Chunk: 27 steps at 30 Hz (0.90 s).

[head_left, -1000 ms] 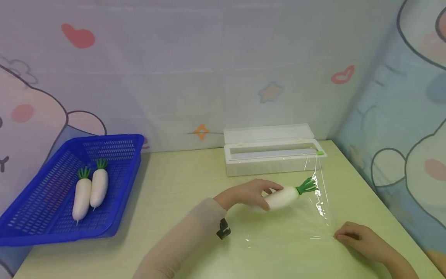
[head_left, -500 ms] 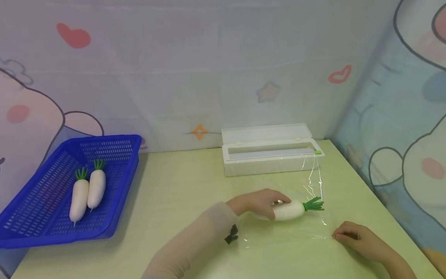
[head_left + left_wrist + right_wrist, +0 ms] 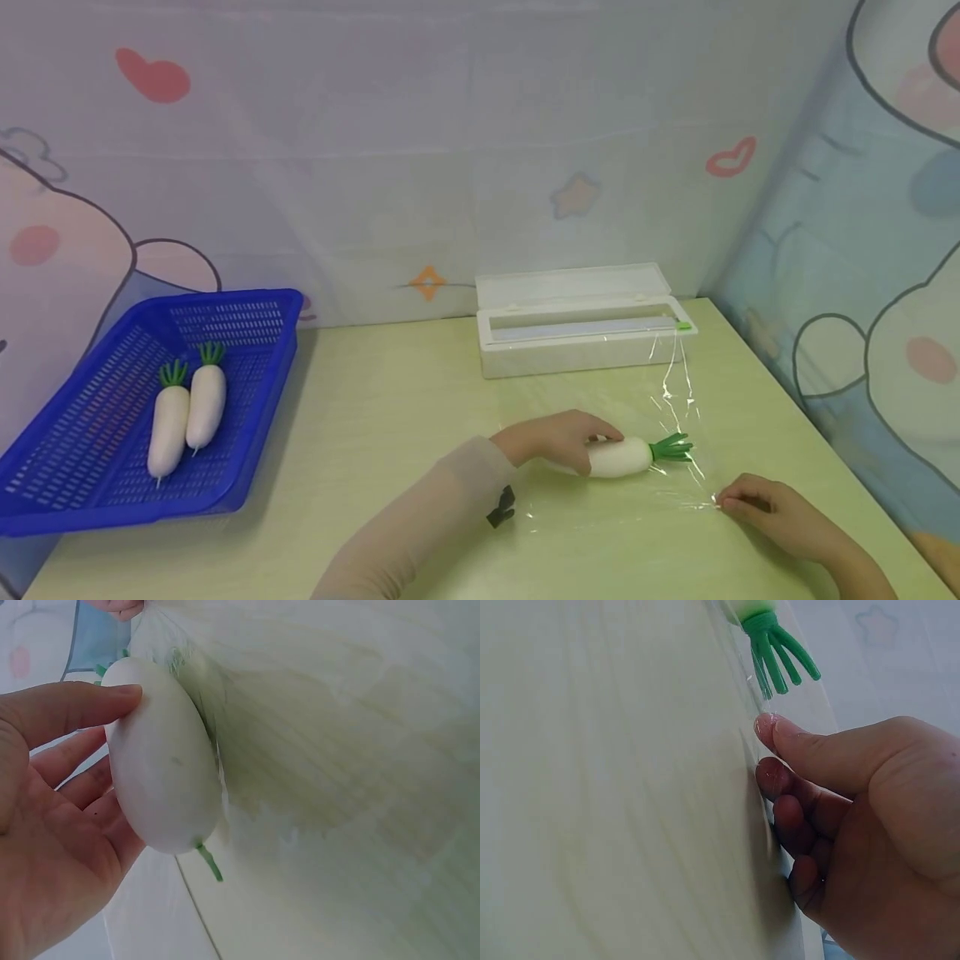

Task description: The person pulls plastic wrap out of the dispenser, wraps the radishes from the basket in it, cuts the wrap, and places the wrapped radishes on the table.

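My left hand grips a white radish with green leaf stubs, its thumb and fingers around the body. The radish lies low over a sheet of clear plastic wrap, leaves pointing right. In the left wrist view the thumb presses the side of the radish, whose thin root tip faces the camera. At the sheet's near right corner my right hand pinches the wrap between thumb and index finger. The right wrist view shows the green leaves just beyond those fingertips. The wrap runs back to a white dispenser box.
A blue basket on the left holds two more white radishes. The box's lid stands raised at the back, with a green slider at its right end. A patterned cloth wall closes off the back and right side.
My left hand has brought the radish down and slightly nearer onto the wrap, turning it more level. The right hand has stayed at the wrap's corner.
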### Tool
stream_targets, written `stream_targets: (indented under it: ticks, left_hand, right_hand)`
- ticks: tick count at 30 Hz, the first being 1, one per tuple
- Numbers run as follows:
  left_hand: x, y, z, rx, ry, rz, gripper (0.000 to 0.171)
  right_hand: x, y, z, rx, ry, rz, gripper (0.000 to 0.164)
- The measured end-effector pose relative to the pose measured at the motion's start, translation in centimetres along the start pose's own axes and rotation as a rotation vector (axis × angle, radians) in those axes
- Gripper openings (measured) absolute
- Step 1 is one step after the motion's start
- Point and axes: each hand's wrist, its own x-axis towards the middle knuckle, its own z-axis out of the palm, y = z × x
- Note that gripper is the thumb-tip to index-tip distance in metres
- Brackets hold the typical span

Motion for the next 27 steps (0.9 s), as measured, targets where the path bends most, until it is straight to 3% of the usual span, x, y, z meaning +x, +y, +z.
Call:
stream_targets:
  ticks: [14,27]
  left_hand:
    - [-0.4,-0.5,0.0,0.023,-0.021,0.012,0.070]
    - [-1.2,-0.7,-0.2,-0.028,0.047,0.013,0.070]
  right_hand:
    - [0.0,0.0,0.0,-0.002,-0.001,0.034,0.016]
    - [-0.1,-0.2,0.1,0.008,0.017,0.008,0.017]
